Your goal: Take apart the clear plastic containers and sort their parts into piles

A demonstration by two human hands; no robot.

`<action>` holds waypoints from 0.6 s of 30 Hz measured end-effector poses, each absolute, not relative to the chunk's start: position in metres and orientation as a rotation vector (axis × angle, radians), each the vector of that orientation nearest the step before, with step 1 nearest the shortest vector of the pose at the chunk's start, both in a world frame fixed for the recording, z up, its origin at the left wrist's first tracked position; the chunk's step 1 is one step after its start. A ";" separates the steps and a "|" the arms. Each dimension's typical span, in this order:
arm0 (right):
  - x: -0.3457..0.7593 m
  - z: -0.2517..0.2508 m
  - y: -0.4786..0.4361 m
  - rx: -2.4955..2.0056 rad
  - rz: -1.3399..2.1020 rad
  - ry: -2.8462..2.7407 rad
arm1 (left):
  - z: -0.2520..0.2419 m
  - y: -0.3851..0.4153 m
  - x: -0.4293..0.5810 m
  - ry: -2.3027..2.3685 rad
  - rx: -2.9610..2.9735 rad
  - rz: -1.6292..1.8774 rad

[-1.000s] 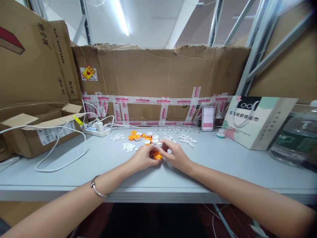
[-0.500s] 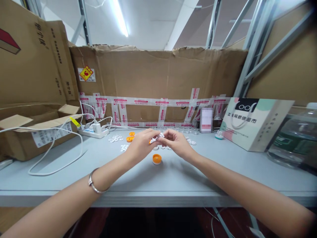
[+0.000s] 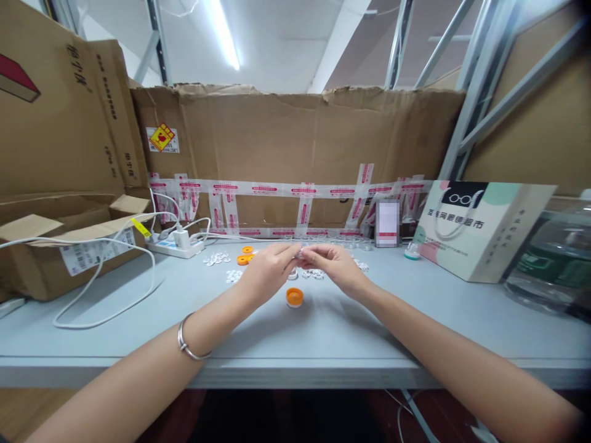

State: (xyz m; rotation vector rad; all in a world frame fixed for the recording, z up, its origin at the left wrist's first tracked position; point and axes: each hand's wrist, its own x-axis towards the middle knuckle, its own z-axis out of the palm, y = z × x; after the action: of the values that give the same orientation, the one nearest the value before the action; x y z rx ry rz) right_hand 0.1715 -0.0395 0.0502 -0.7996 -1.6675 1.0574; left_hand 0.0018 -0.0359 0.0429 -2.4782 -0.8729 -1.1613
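My left hand (image 3: pixel 271 272) and my right hand (image 3: pixel 336 268) meet above the middle of the table, fingertips pinched together. Between them is a small white part (image 3: pixel 300 252), mostly covered by the fingers, so its exact kind cannot be told. Just in front of the hands sits a round orange cup-like piece (image 3: pixel 294 296) with a white base. Small white pieces with dark marks (image 3: pixel 313 274) lie in a cluster behind and under the right hand. To the left of my left hand are round orange pieces (image 3: pixel 244 260), partly hidden by it.
Small white pieces (image 3: pixel 217 258) lie scattered at the left, with another white cluster (image 3: pixel 234 276) nearer. A power strip (image 3: pixel 178 247) with white cables, an open carton (image 3: pixel 69 246), a phone (image 3: pixel 388 224), a paper bag (image 3: pixel 457 246) and a large bottle (image 3: pixel 545 258) stand around the table.
My fingers have closed further around the small white part, which shows less than before. The left hand has turned and shifted slightly right; the orange bit at its fingers no longer shows.
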 end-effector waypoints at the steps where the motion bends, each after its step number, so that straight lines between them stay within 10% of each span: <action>1: 0.173 0.050 -0.039 -0.786 1.064 -1.661 | 0.041 -0.035 0.002 -0.822 -2.452 -1.146; 18: 0.173 0.041 -0.045 -0.839 0.858 -1.782 | 0.035 -0.045 0.003 -0.771 -2.315 -0.790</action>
State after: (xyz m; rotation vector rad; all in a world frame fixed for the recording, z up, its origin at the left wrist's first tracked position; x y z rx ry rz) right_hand 0.1730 -0.0449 0.0407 -0.8393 -1.7822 0.8585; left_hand 0.0027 -0.0453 0.0349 -2.3148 -0.7706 -0.7896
